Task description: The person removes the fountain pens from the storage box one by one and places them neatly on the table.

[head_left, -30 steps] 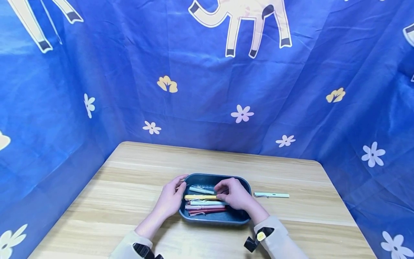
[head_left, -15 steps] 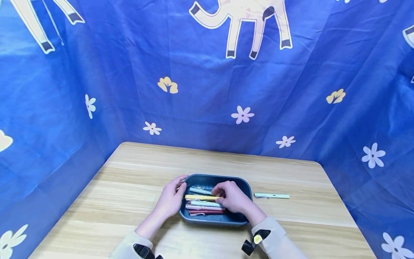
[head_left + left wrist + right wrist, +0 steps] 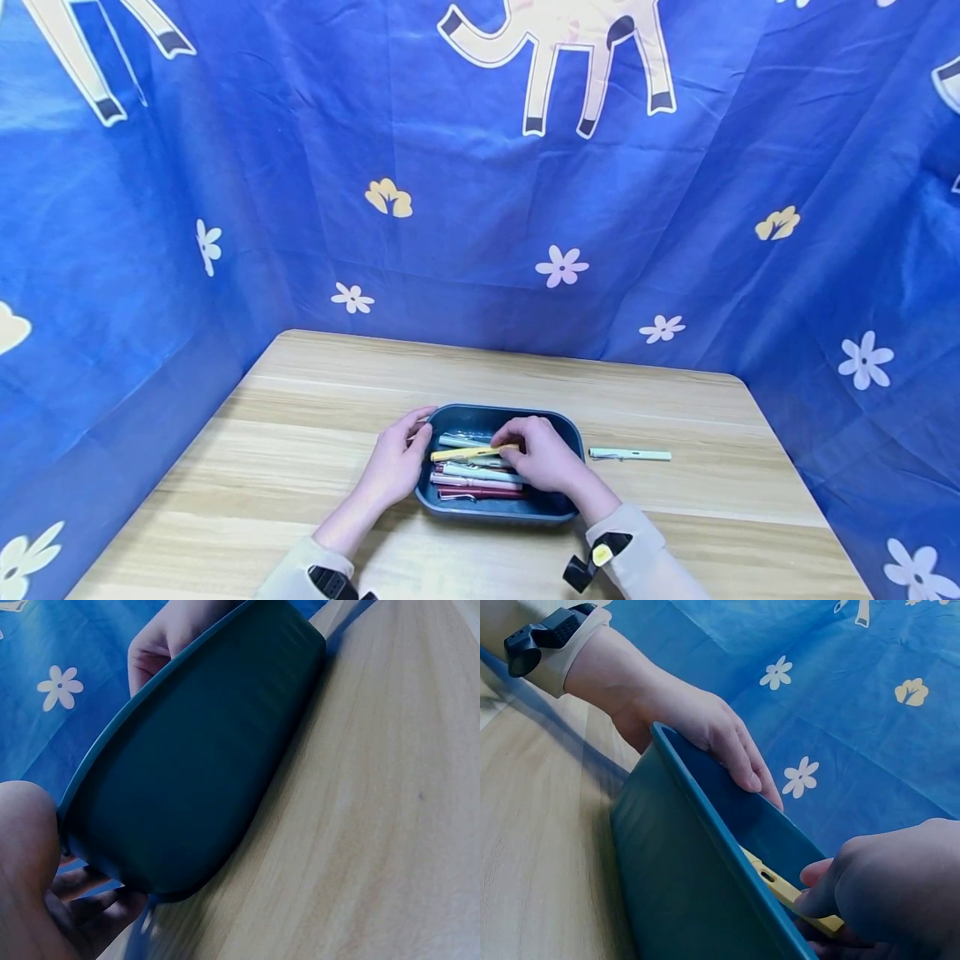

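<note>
A dark teal box [image 3: 495, 518] stands on the table with several capped pens inside. My left hand [image 3: 397, 458] holds its left end, thumb at the rim and fingers on the outside wall, as the left wrist view also shows. Inside the box, my right hand [image 3: 545, 457] pinches a yellow pen [image 3: 459, 454] near its right end between thumb and fingers. Below that pen in the head view lie a pale mint pen [image 3: 468, 472], a lilac pen [image 3: 472, 482] and a dark red pen [image 3: 487, 493]. A light blue pen [image 3: 454, 440] lies behind, partly covered.
Another mint pen [image 3: 630, 454] lies on the wooden table [image 3: 360, 375] to the right of the box. A blue patterned cloth [image 3: 480, 208] hangs behind the table and along both sides.
My right hand has shifted slightly left along the yellow pen. The pen now lies tilted, its right end raised, showing more of the pens beneath. My left hand stays on the box.
</note>
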### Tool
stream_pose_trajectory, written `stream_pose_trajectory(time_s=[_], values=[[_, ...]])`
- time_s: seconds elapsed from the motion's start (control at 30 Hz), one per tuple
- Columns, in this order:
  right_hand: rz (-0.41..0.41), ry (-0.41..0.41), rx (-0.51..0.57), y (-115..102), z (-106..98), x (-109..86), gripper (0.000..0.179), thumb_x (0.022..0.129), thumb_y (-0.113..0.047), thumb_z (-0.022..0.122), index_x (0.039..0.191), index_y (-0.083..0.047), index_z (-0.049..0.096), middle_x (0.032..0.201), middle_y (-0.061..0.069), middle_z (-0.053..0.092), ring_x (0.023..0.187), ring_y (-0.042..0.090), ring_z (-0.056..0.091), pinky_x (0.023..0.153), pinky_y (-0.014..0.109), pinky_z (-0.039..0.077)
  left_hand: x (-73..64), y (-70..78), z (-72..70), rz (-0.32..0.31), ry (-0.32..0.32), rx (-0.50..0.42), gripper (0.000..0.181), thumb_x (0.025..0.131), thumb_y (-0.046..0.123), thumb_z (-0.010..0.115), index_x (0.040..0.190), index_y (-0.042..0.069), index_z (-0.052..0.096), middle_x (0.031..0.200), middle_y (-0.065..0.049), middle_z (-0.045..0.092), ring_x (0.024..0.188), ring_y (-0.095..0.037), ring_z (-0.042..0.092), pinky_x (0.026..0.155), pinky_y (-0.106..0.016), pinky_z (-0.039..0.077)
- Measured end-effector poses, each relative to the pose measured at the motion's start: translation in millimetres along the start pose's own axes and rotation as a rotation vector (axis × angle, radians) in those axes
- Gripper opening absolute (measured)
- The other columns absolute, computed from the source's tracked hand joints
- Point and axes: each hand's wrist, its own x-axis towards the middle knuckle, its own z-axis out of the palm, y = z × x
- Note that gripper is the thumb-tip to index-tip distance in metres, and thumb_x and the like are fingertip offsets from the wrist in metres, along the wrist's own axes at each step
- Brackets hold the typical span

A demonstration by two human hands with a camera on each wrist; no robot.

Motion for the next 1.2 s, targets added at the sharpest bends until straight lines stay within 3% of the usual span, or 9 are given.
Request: stream_pose_trajectory(time_s=[0.37,0.77,1.2], values=[[0.010,0.068,0.095,2.2,-0.1,0.7,0.014,0.089,-0.010,0.073,0.098,-0.021,0.074,0.091,-0.009,0.067,0.068,0.008,0.057,0.059,0.025,0.050,-0.3,0.6,-0.4,-0.002,-0.001,0.010,0.034,0.102,0.015,0.050,0.135,0.013,0.057,0.118,-0.014,0.067,0.107,-0.027,0.064,0.097,-0.049,0.048],[0.013,0.133,0.205,2.4,2.2,1.4,0.014,0.088,-0.007,0.073,0.097,-0.016,0.075,0.092,-0.007,0.069,0.077,0.008,0.067,0.066,0.024,0.057,0.0,1.9,-0.8,0.000,-0.004,0.012,0.034,0.102,0.015,0.050,0.136,0.012,0.057,0.119,-0.014,0.067,0.108,-0.028,0.064,0.098,-0.049,0.048],[0.020,0.204,0.339,-0.7,-0.4,-2.9,0.014,0.087,-0.003,0.073,0.098,-0.012,0.076,0.096,-0.003,0.070,0.083,0.017,0.071,0.070,0.026,0.059,1.0,0.4,0.2,-0.001,-0.003,0.008,0.034,0.103,0.015,0.049,0.136,0.010,0.057,0.118,-0.012,0.067,0.108,-0.027,0.064,0.097,-0.048,0.048]])
